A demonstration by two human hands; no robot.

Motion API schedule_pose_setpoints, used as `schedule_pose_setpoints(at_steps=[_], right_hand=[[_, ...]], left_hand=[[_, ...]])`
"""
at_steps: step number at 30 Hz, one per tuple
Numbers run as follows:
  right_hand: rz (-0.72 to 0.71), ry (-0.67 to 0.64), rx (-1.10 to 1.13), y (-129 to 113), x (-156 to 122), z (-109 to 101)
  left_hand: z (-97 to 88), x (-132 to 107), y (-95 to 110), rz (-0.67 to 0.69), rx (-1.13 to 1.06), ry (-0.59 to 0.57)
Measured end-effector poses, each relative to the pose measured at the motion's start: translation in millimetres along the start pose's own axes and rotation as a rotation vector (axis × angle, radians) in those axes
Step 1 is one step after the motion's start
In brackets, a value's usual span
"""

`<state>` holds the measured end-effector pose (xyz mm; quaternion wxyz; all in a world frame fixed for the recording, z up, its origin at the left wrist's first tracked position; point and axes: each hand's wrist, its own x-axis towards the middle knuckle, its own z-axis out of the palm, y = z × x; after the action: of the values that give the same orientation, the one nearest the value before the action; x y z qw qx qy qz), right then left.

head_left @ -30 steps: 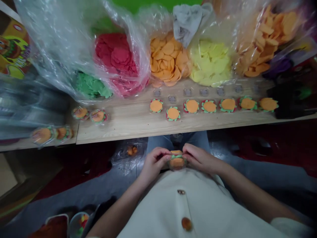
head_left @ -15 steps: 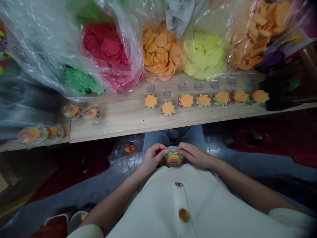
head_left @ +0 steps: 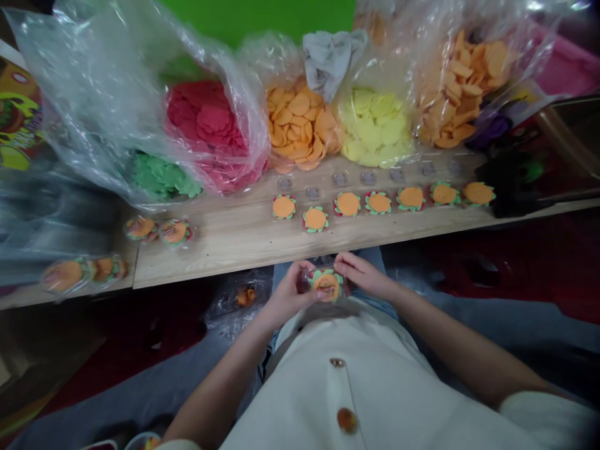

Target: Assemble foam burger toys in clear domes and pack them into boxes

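Over my lap, just off the table edge, is a toy burger in a clear plastic case (head_left: pixel 327 282), with an orange bun, green frill and a printed picture on its face. My left hand (head_left: pixel 294 289) is closed on its left side, thumb across the front. My right hand (head_left: pixel 359 272) pinches the upper right edge of the case. On the table in front of me runs a row of orange foam burgers (head_left: pixel 347 204) with green and red frills, and small clear pieces (head_left: pixel 339 179) lie behind them.
Clear bags of red foam pieces (head_left: pixel 210 125), orange discs (head_left: pixel 300 125), yellow pieces (head_left: pixel 375 125) and more orange discs (head_left: pixel 454 94) line the back. Green pieces (head_left: pixel 164 177) lie at left. Several cased burgers (head_left: pixel 175 232) stand at the left end of the wooden table (head_left: pixel 234 250).
The cased burger has been raised slightly and tipped so its printed face shows more fully. My left thumb has moved onto its front. The view has shifted a little.
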<state>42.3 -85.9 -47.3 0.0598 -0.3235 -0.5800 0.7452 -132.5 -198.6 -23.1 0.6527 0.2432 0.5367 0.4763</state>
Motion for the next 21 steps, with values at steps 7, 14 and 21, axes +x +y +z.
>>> schedule_pose_setpoints(at_steps=[7, 14, 21], right_hand=[[-0.1, 0.133, 0.067, -26.6, 0.8, -1.3], [-0.203, 0.371, 0.386, -17.5, 14.0, -1.7], [-0.19, 0.404, 0.358, -12.5, 18.1, 2.0]], left_hand=[[15.3, 29.0, 36.0, 0.081, -0.147, 0.142], [32.3, 45.5, 40.0, 0.074, -0.267, 0.139], [64.8, 78.8, 42.0, 0.185, -0.364, 0.262]])
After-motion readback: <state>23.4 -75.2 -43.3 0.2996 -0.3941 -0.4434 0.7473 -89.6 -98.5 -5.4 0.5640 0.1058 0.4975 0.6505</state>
